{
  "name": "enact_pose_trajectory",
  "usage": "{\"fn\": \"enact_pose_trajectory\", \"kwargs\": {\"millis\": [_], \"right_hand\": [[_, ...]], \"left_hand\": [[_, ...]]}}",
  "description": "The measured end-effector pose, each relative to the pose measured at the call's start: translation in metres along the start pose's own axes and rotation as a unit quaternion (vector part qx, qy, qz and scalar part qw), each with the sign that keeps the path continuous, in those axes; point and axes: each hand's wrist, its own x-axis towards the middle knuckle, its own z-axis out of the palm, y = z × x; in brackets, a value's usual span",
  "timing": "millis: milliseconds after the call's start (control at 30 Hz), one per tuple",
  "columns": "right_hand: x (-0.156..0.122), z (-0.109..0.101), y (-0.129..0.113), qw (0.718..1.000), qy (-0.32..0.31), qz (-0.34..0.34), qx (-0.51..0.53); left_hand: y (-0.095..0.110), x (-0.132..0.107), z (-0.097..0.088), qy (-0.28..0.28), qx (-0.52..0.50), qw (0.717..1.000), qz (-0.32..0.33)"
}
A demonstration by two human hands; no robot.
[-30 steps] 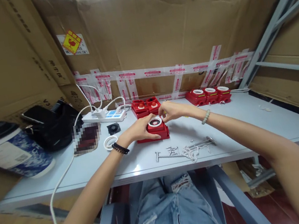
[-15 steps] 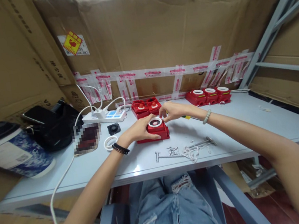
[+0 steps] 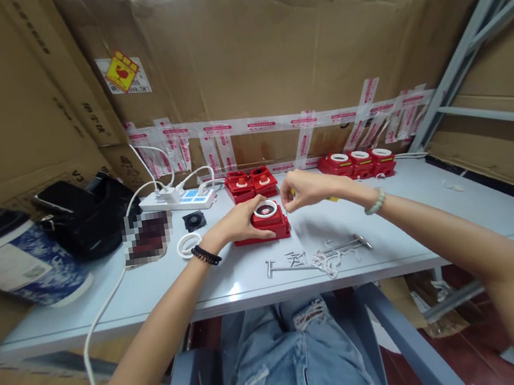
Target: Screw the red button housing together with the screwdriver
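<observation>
My left hand (image 3: 238, 222) is closed around the left side of a red box-shaped housing (image 3: 269, 229), which stands on the table with a white ring (image 3: 265, 209) around a dark round centre on top. Just right of the housing, and apart from it, my right hand (image 3: 303, 188) is raised with fingers pinched together. What the pinch holds, if anything, is too small to make out. Bits of yellow (image 3: 333, 199) show beside and behind this hand; the rest of that object is hidden. Nearer me lie several small screws (image 3: 297, 258) and metal T-shaped rods (image 3: 292, 267) with white cord (image 3: 329, 264).
Behind are two open red housings (image 3: 251, 185) and several ringed ones (image 3: 360, 166). Loose white rings (image 3: 189, 246), a black square part (image 3: 194, 220), a power strip (image 3: 177, 198), a black bag (image 3: 91, 227) and a large cup (image 3: 20, 260) occupy the left. Cardboard (image 3: 264, 50) walls the back.
My right hand has moved a little right, away from the housing's upper edge, and its wrist has turned. My left hand keeps its hold on the housing.
</observation>
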Motion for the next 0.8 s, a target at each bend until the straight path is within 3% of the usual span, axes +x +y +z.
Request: {"fn": "enact_pose_trajectory", "kwargs": {"millis": [133, 267, 400, 500, 600, 667, 733, 800], "right_hand": [[-0.022, 0.019, -0.018, 0.989, -0.140, 0.027, 0.042], [-0.031, 0.034, -0.028, 0.989, -0.148, 0.021, 0.006], [-0.034, 0.019, -0.031, 0.999, 0.006, 0.024, 0.036], [-0.037, -0.002, -0.032, 0.980, 0.171, 0.011, 0.101], [-0.038, -0.018, -0.032, 0.929, 0.330, -0.004, 0.168], [-0.038, -0.023, -0.031, 0.883, 0.420, -0.002, 0.210], [-0.036, -0.024, -0.027, 0.840, 0.478, 0.013, 0.256], [-0.033, -0.022, -0.020, 0.805, 0.510, 0.030, 0.303]], "left_hand": [[0.004, 0.000, 0.002, 0.019, 0.003, 1.000, -0.011], [0.005, 0.003, 0.006, 0.043, 0.023, 0.998, -0.041], [0.005, 0.006, 0.013, 0.075, 0.066, 0.991, -0.092], [0.006, 0.007, 0.015, 0.104, 0.106, 0.978, -0.146], [0.004, -0.001, 0.008, 0.101, 0.107, 0.974, -0.175], [0.001, -0.012, -0.002, 0.065, 0.081, 0.981, -0.167], [-0.002, -0.026, -0.013, 0.017, 0.051, 0.987, -0.151], [-0.003, -0.038, -0.021, 0.005, 0.049, 0.990, -0.133]]}}
